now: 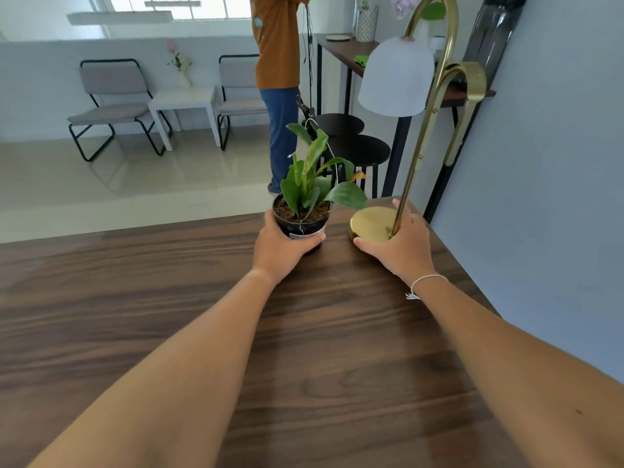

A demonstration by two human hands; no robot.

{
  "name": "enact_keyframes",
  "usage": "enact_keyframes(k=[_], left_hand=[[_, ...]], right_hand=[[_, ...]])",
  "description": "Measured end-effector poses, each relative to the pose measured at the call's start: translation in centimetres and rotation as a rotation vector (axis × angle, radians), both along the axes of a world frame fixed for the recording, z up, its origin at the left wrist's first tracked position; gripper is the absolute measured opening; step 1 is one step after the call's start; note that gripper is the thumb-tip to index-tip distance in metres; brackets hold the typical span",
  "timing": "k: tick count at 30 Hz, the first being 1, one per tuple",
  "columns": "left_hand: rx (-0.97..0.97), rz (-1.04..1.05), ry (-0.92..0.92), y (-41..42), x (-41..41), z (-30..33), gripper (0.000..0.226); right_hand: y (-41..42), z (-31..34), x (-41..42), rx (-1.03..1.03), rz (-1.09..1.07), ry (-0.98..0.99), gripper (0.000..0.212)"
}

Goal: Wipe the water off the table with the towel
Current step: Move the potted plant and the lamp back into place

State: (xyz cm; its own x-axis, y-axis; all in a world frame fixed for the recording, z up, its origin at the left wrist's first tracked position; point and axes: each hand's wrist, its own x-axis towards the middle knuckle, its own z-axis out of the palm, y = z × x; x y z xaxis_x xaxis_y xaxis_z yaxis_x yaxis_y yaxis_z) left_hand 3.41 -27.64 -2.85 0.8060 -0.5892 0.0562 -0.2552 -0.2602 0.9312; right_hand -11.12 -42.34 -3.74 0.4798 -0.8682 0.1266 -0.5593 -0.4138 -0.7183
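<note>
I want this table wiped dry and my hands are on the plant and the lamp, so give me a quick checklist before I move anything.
1. Left hand grip on plant pot: ok, fingers wrap its side.
2. Right hand on lamp base and stem: ok.
3. Pot upright: ok.
4. Lamp shade clear of the leaves: ok, apart.
5. Towel within reach: not ok, none visible on the table.
6. Water located: cannot tell, no puddle visible.
</note>
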Motion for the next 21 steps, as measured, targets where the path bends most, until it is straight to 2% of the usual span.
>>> enact_keyframes(k=[4, 8, 14, 21], left_hand=[[-0.007, 0.049, -0.005, 4.0, -0.3, 0.8, 0.086], [-0.001, 0.110, -0.030, 8.2, -1.0, 1.7, 0.082], [0.019, 0.183, -0.029, 14.0, -2.7, 1.6, 0.086], [0.036, 0.243, -0.025, 18.6, -4.4, 1.2, 0.080]], right_hand=[[3.9, 0.4, -0.8, 0.042, 0.066, -0.061, 0.096], [8.0, 0.7, -1.7, 0.068, 0.133, -0.102, 0.092], [13.4, 0.8, -2.5, 0.050, 0.242, -0.076, 0.086], [18.0, 0.8, -2.5, 0.014, 0.293, -0.050, 0.084]])
